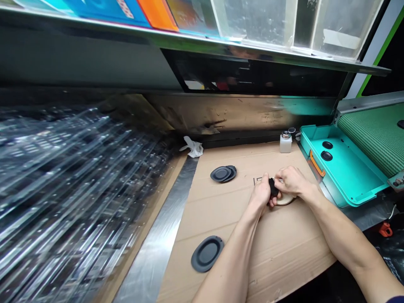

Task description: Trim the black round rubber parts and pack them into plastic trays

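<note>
Near the right side of the cardboard sheet (195, 210), my left hand (261, 191) is closed round a small black part (272, 187). My right hand (291, 180) has its fingers bent in a pinch at the same part's right edge. Under my hands lies a round, pale disc (285, 199) with a dark rim, partly hidden by them. Two dark oval pieces (221, 174) overlap on the cardboard to the left. Another dark oval piece (207, 253) lies nearer, beside my left forearm.
A teal tray (356, 181) with two black round parts (327, 155) stands at the right, next to a green conveyor belt (375, 130). A small white bottle (285, 143) and a crumpled white cloth (193, 148) sit at the back. Stacked clear plastic trays (63, 189) fill the left.
</note>
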The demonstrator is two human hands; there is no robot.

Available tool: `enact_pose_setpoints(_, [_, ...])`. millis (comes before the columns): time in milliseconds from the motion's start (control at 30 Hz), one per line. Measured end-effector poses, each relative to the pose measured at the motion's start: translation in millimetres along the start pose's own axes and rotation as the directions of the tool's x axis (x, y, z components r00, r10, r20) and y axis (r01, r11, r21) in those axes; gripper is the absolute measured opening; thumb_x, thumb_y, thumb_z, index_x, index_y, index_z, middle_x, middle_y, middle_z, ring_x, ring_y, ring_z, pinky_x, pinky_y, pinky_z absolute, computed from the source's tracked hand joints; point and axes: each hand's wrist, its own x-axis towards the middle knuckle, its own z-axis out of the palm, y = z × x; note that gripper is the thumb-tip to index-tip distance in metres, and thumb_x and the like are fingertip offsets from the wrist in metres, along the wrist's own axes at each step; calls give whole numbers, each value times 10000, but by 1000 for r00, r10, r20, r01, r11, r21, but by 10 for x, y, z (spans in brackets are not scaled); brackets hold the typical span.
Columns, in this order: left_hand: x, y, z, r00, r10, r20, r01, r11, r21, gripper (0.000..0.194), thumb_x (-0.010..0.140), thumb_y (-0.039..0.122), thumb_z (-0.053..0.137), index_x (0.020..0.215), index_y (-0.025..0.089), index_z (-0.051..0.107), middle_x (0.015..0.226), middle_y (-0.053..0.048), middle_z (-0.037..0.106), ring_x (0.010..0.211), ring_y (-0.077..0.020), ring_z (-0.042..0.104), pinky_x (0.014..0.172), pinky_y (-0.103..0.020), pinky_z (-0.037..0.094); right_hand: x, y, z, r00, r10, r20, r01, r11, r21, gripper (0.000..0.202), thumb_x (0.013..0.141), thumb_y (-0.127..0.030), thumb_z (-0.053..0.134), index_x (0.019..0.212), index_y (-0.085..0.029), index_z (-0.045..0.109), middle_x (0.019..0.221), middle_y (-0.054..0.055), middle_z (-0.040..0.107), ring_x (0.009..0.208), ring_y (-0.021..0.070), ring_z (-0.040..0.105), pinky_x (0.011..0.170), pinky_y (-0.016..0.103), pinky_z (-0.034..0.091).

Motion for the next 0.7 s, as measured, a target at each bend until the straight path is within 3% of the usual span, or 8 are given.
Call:
enact_pose_setpoints(133, [4, -13, 6, 1000, 12, -8, -12, 999, 39, 622, 971, 564, 285, 618, 165, 607, 428, -82, 568, 291, -161, 470, 292, -255, 335, -5, -15, -28, 1000, 5, -28, -4, 1000, 7, 203, 918, -221, 587, 782, -207, 737, 842, 49, 722, 734, 176, 615, 641, 270, 338])
enact_pose_setpoints(233, [3, -17, 12, 1000, 4, -9, -3, 999, 37, 594, 964, 544, 302, 626, 159, 602, 453, -85, 591, 290, -157, 464, 289, -256, 331, -13, -14, -51, 998, 58, 20, -59, 998, 26, 173, 879, -218, 610, 779, -212, 750, 783, 46, 722, 706, 184, 611, 619, 277, 323])
enact_pose_setpoints(567, [3, -64, 4, 1000, 18, 8, -18, 998, 55, 584, 963, 535, 292, 620, 163, 585, 439, -90, 577, 281, -167, 458, 293, -269, 333, -24, -2, -100, 998, 47, 33, -50, 994, 95, 238, 886, -241, 552, 784, -187, 760, 790, 55, 726, 687, 155, 578, 615, 258, 309])
enact_pose_setpoints(700, [-19, -18, 19, 1000, -13, 11, 13, 1000, 19, 562, 987, 482, 282, 662, 144, 593, 437, -75, 564, 284, -162, 459, 288, -254, 328, -40, -17, -122, 986, 139, 89, -148, 984, 102, 203, 838, -258, 585, 761, -199, 764, 702, 41, 704, 626, 154, 548, 575, 267, 277])
